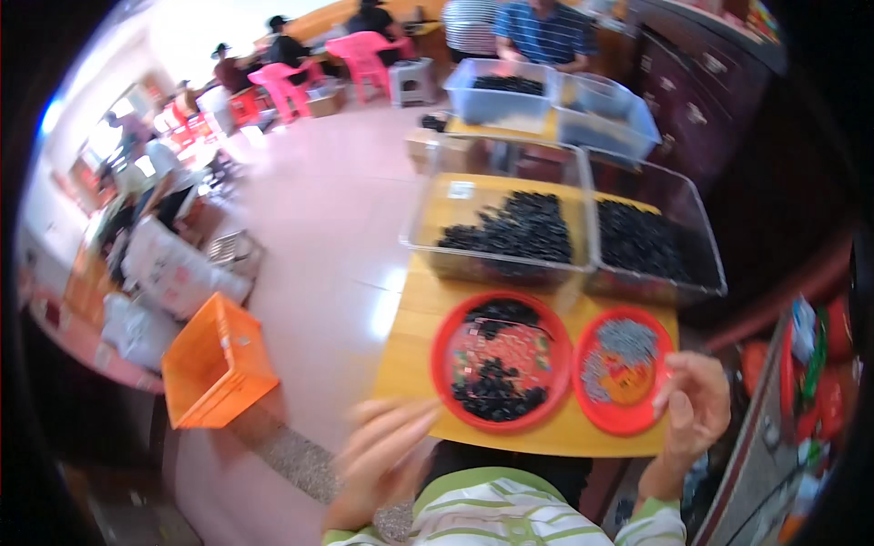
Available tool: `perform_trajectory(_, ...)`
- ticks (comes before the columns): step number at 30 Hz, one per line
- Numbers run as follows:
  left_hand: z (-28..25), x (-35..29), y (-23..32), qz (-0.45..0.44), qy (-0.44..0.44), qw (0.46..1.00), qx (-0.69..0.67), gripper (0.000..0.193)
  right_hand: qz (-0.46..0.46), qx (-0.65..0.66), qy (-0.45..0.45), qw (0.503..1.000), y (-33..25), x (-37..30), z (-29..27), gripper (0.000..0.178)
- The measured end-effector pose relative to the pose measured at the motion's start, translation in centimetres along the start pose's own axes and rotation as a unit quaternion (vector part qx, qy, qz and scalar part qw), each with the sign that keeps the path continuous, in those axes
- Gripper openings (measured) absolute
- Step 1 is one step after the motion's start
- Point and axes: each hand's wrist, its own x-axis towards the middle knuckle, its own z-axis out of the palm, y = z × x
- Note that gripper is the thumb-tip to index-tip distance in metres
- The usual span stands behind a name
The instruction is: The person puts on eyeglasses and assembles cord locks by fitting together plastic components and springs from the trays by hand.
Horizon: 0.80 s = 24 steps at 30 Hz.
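Observation:
A round red tray [439, 364] on the yellow table holds small black parts in two heaps over a patterned base. Beside it on the right, a smaller red tray [628, 428] contains many small grey metal pieces [626, 340]. My left hand [387, 448] is at the table's front edge, left of the larger tray, blurred by motion; whether its fingers hold anything is unclear. At the right rim of the smaller tray is my right hand [696, 400], its fingers loosely bent and thumb apart, with nothing visible in them.
Clear plastic bins [496, 266] with black parts [523, 227] stand behind the trays. Farther back are bluish bins [499, 109] and a person in a striped shirt [551, 35]. An orange crate [214, 382] sits on the floor at left; dark drawers [683, 91] stand at right.

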Motion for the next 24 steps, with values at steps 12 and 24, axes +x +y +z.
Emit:
perform_trajectory(12,12.8,-10.0,-7.8,-0.032,-0.226,0.971,0.066,0.035,0.16,-0.072,-0.264,0.948,8.3,-2.9,9.0,0.027)
perform_trajectory(24,14.2,-9.7,-9.1,-0.009,-0.242,0.969,0.058,0.024,0.315,-0.032,-0.258,0.913,9.2,-6.2,8.4,0.02)
